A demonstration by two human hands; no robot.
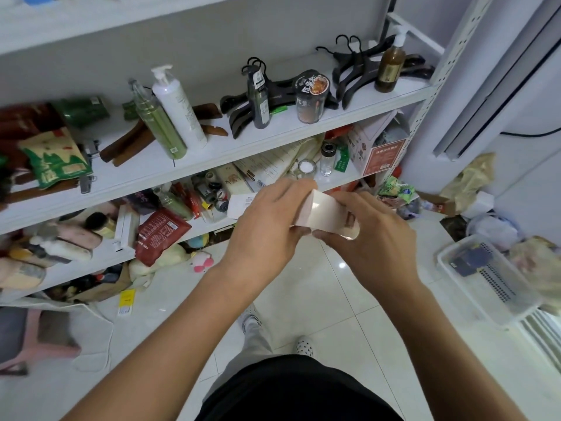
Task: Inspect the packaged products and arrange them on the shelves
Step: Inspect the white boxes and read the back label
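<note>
Carton (pixel 326 212), pale pink, is gripped at opposite ends by left hand (pixel 267 229) and right hand (pixel 376 241), long axis running hand to hand; shelves (pixel 282 129) lie directly ahead, nearer the left hand.

On the white shelf (pixel 282 126): a white bottle (pixel 179 110) at 11 o'clock, black hangers (pixel 355 71) at 1 o'clock, a green bag (pixel 54 159) at 9 o'clock.

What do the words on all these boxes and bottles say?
Nothing reads clearly.
Green and tan bag: big characters, blurred.
Black noodle cup: label characters, blurred.
Red and white carton: print too small.
Red packet: print too small.
Pale box being held: no print shows.
</note>
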